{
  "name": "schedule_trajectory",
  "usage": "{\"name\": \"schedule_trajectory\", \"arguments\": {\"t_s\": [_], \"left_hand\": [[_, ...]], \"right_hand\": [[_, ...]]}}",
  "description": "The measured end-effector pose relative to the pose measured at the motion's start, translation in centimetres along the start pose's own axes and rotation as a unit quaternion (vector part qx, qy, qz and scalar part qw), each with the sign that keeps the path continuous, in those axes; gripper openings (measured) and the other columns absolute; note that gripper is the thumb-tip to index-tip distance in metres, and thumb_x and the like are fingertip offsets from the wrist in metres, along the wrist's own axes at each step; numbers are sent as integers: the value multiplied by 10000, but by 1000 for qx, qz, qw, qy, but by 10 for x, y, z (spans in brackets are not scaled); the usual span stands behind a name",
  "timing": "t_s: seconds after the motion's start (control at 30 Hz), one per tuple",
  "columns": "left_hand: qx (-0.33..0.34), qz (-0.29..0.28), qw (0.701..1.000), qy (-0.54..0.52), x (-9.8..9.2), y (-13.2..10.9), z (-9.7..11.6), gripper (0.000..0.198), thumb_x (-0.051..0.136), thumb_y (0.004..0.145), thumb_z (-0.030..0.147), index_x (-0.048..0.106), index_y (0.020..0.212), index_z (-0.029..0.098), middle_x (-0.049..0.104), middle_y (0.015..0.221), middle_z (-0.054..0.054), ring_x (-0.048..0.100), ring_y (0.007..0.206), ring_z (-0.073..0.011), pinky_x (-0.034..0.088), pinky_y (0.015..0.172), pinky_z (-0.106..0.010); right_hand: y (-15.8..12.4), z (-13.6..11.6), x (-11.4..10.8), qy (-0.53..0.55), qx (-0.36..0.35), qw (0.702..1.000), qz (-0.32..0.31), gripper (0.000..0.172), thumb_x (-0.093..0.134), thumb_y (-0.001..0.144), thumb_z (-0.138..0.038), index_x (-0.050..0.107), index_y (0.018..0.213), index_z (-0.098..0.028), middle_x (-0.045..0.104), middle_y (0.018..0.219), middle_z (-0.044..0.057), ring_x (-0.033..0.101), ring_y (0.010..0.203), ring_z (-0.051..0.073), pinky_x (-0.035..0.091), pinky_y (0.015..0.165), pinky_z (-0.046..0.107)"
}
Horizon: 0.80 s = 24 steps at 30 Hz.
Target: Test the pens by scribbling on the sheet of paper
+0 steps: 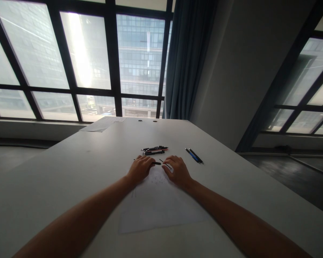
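Observation:
My left hand (141, 168) is closed round a dark pen (157, 163), whose end sticks out to the right. Facing it, my right hand (177, 171) has its fingers bent around a thin dark piece (167, 165), held near the fingertips. Under both hands lies a white sheet of paper (158, 208) with small handwritten marks. Just beyond the hands, several black pens (153, 152) lie in a group. A blue pen and a dark pen (194, 156) lie side by side to the right of my right hand.
The white table (83, 179) stretches away to the windows. Loose papers (100, 124) lie at its far left edge, and two small dark round pieces (147, 121) sit near the far edge. A blue curtain (188, 64) hangs behind the table.

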<state>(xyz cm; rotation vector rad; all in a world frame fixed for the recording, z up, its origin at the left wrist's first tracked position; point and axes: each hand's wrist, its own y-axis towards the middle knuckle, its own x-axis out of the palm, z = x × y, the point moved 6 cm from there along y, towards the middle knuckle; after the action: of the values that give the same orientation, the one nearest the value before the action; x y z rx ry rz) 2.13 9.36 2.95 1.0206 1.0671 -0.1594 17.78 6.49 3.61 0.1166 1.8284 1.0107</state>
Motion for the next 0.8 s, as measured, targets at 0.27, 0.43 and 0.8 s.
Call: {"name": "schedule_trajectory", "arguments": {"t_s": [0.27,0.43,0.8], "left_hand": [[-61,-31,998,15,4,-3,-13,224,477,840,102,650,917,221,717,947,-47,625,938,-216,354,937,-438],[-83,-43,996,6,6,-5,-17,367,482,721,33,672,972,221,709,1032,-56,606,1006,-230,353,968,-459],[-84,-59,995,-12,13,-5,-17,267,485,873,252,663,1068,217,658,1124,-69,544,1088,-246,378,959,-448]], "right_hand": [[-1,28,-1,-57,86,995,-14,96,572,842,-214,640,787,-175,632,933,58,547,905,194,364,793,323],[-2,35,1,-79,98,991,-38,108,584,824,-208,657,751,-179,634,904,57,549,880,187,362,776,320],[-5,35,7,-84,109,987,-84,92,617,796,-194,654,713,-181,632,889,61,556,870,198,369,757,325]]}}
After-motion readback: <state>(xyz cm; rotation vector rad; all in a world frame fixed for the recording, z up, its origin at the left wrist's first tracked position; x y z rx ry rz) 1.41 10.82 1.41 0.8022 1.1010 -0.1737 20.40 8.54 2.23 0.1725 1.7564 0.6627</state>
